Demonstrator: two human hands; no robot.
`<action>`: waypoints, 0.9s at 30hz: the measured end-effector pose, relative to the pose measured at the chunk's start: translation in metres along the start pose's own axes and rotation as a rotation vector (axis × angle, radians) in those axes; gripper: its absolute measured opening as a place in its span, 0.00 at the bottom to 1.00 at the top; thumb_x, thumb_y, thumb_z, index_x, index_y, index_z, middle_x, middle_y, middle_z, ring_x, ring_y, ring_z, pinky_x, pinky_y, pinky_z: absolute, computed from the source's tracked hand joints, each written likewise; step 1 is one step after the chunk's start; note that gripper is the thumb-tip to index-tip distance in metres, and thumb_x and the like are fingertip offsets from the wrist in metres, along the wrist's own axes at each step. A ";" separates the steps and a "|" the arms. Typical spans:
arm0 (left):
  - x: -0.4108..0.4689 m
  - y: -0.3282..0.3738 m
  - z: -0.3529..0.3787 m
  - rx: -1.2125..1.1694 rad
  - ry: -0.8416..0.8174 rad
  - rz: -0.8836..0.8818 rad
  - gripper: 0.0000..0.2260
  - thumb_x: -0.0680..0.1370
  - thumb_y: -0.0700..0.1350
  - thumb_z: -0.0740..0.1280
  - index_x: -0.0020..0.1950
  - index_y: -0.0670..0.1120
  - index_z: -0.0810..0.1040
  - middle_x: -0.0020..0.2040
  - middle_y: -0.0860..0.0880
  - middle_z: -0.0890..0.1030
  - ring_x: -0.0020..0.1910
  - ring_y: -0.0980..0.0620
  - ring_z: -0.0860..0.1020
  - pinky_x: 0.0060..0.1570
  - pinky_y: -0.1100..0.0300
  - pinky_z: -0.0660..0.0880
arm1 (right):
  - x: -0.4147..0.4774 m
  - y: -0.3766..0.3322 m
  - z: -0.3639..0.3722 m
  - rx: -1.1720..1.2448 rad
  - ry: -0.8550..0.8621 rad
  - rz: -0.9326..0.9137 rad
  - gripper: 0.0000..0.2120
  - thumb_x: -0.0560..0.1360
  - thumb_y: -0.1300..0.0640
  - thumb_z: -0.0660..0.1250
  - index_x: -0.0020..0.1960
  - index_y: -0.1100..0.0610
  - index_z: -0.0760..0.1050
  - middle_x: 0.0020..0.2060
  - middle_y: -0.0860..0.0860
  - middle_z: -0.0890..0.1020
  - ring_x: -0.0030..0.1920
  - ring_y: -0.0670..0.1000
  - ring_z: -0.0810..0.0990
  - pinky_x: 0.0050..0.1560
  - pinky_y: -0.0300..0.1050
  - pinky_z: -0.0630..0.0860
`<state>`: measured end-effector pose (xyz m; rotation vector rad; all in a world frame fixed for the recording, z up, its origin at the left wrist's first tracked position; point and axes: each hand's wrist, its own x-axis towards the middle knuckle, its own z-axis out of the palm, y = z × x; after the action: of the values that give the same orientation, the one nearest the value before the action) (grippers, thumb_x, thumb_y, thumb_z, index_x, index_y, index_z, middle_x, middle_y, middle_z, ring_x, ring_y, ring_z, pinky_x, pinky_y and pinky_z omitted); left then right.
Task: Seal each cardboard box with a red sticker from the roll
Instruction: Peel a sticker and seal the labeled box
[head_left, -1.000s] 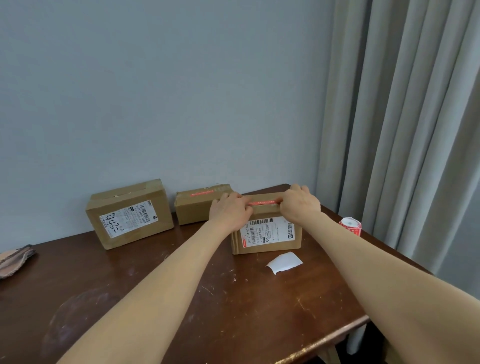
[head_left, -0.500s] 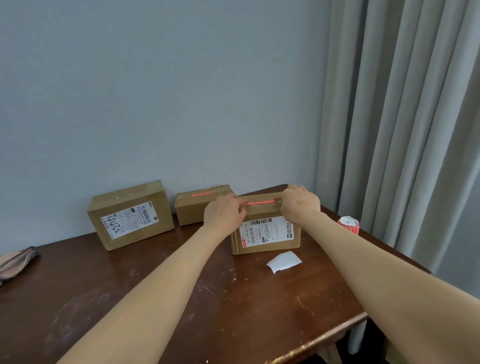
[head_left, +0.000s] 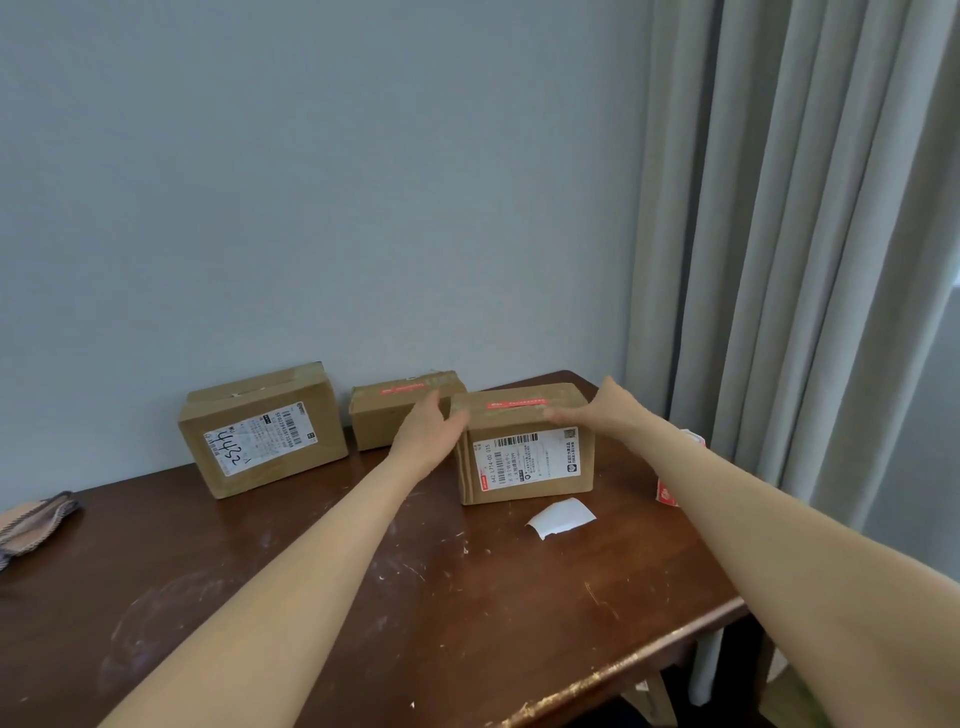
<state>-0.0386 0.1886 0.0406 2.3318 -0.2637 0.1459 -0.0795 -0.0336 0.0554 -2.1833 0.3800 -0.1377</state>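
Three cardboard boxes stand along the wall on a dark wooden table (head_left: 363, 597). The right box (head_left: 524, 467) carries a red sticker (head_left: 517, 403) across its top seam. My left hand (head_left: 428, 434) lies flat with straight fingers against that box's left side. My right hand (head_left: 597, 408) hovers with straight fingers over its top right edge. The middle box (head_left: 384, 421) also bears a red sticker (head_left: 402, 388). No red sticker shows on the left box (head_left: 262, 431). The red sticker roll (head_left: 670, 488) sits mostly hidden behind my right forearm.
A white backing paper scrap (head_left: 561, 517) lies in front of the right box. A woven cloth item (head_left: 31, 522) rests at the table's left edge. Grey curtains (head_left: 805, 260) hang at the right. The table's front right edge is chipped.
Both hands have come off the red sticker on the right box and spread apart, the left to the box's left side, the right to its top right edge. The sticker stays flat on the seam.
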 end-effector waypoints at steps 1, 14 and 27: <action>-0.002 -0.001 0.001 -0.002 -0.041 -0.026 0.31 0.79 0.53 0.60 0.78 0.43 0.53 0.77 0.44 0.59 0.75 0.45 0.60 0.71 0.49 0.61 | 0.000 0.004 0.001 -0.003 -0.042 0.030 0.51 0.66 0.45 0.77 0.76 0.64 0.52 0.70 0.58 0.70 0.68 0.58 0.71 0.64 0.51 0.71; -0.011 0.019 -0.016 -0.311 -0.136 -0.156 0.19 0.77 0.47 0.63 0.67 0.43 0.74 0.64 0.49 0.76 0.63 0.49 0.73 0.67 0.53 0.66 | 0.002 0.003 0.004 0.114 0.113 -0.005 0.10 0.76 0.55 0.67 0.51 0.61 0.78 0.49 0.55 0.83 0.49 0.56 0.82 0.53 0.50 0.79; 0.006 0.050 -0.039 -0.460 -0.052 -0.225 0.15 0.79 0.53 0.62 0.61 0.45 0.76 0.54 0.48 0.79 0.55 0.48 0.75 0.63 0.51 0.71 | 0.010 -0.027 -0.015 0.356 0.311 0.093 0.16 0.71 0.45 0.68 0.39 0.58 0.73 0.44 0.56 0.82 0.45 0.58 0.82 0.51 0.56 0.81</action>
<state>-0.0453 0.1815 0.1040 1.8913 -0.0498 -0.0801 -0.0681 -0.0334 0.0857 -1.7906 0.5833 -0.4618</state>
